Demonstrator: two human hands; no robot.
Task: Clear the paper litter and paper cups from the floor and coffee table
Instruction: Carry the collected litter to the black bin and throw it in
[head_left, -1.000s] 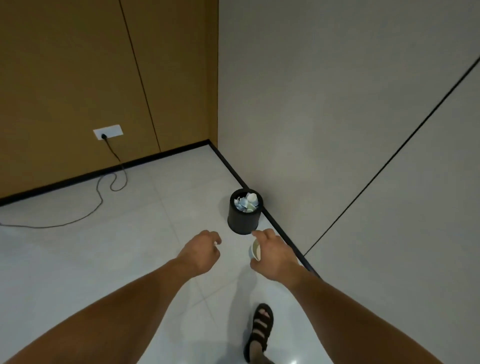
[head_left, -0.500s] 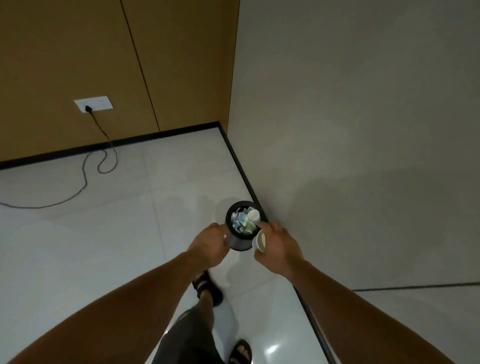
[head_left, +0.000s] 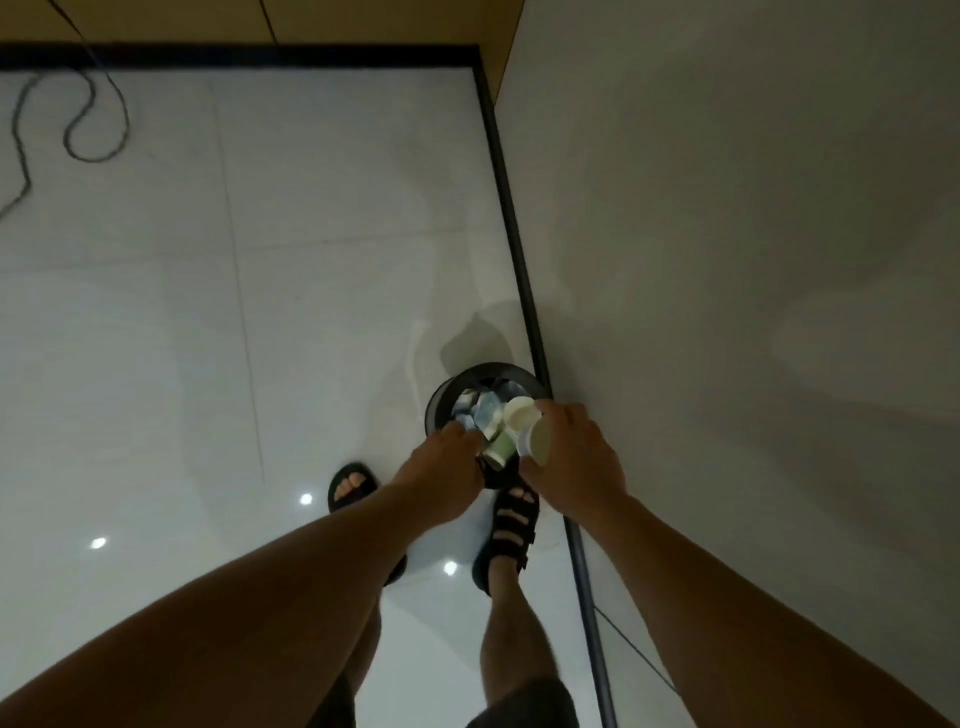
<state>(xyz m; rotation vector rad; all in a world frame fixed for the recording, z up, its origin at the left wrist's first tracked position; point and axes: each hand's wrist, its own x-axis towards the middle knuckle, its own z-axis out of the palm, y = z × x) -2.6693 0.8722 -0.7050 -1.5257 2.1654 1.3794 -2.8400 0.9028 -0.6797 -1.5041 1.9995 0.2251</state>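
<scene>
**Q:** So, what fills the view?

**A:** Pale tiled floor (head_left: 156, 338), seen from above, with a grey wall (head_left: 727, 260) from 12 to 5 o'clock. A black bin (head_left: 435, 400) stands just below centre, against the wall's base, heaped with litter (head_left: 480, 410).

**Q:** And the hands?

**A:** Both reach over the bin. The right hand (head_left: 576, 462), at the bin's 4 o'clock, wraps its fingers round a white cup (head_left: 540, 439), tipped on its side above the rim. The left hand (head_left: 441, 475) is at 7 o'clock, fingers curled by the rim. Whether they hold anything I cannot tell.

**Q:** How will the cup handle?

**A:** It is probably very light, thin-walled and easily crushed. A gentle hold round its middle should do. The bin looks full, so the cup may roll off the heap.
</scene>
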